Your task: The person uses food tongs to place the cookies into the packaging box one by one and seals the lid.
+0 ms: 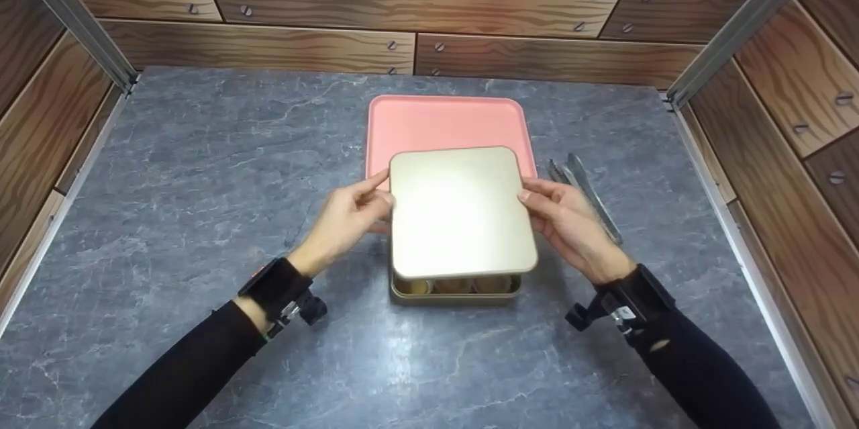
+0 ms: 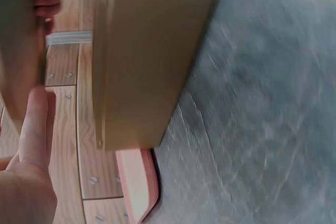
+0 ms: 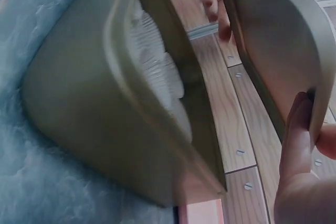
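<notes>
A gold metal lid (image 1: 463, 214) is raised above an open gold tin (image 1: 456, 300), covering most of it in the head view. My left hand (image 1: 345, 217) grips the lid's left edge between thumb and fingers. On the opposite edge, my right hand (image 1: 570, 224) pinches the lid. The right wrist view shows a gap between the lid (image 3: 283, 45) and the tin (image 3: 79, 93). Inside the tin sit pale ridged items (image 3: 152, 51) that look like pleated paper cups; what they hold is mostly hidden.
A pink tray (image 1: 446, 120) lies behind the tin, its front part hidden by the lid. Metal tongs (image 1: 584, 180) lie just right of my right hand. Wood-patterned walls (image 1: 416, 3) bound the grey marbled table (image 1: 235, 147) at the back and sides.
</notes>
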The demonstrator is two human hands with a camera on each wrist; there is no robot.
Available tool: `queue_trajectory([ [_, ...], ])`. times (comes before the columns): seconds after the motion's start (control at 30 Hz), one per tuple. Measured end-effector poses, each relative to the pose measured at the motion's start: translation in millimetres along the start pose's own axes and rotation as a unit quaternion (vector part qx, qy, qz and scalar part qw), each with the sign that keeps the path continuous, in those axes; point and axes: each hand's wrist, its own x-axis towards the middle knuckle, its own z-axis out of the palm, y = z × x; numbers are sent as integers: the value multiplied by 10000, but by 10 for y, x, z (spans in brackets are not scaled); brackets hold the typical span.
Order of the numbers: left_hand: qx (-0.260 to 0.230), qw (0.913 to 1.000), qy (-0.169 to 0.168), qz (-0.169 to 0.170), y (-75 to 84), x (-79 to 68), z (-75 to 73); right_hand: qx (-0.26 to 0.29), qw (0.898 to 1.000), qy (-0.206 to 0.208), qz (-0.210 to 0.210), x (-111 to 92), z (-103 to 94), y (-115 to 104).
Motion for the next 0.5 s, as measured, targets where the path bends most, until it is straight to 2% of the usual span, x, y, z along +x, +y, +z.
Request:
queue_trajectory([
  [0.13,186,9994,-212,-212,-25,-12,7,-294,9995,-87,71,-18,21,63],
  [0.23,404,9982,-215,-400,-29,-18,14,-789,9968,-34,102,-35,34,93],
  [0.37,665,9959,-211,-576,-12,-29,27,-1598,9871,52,100,-58,38,120],
  [0.5,978,9933,-142,-597,-17,-46,47,-2185,9758,-20,110,-78,23,143],
])
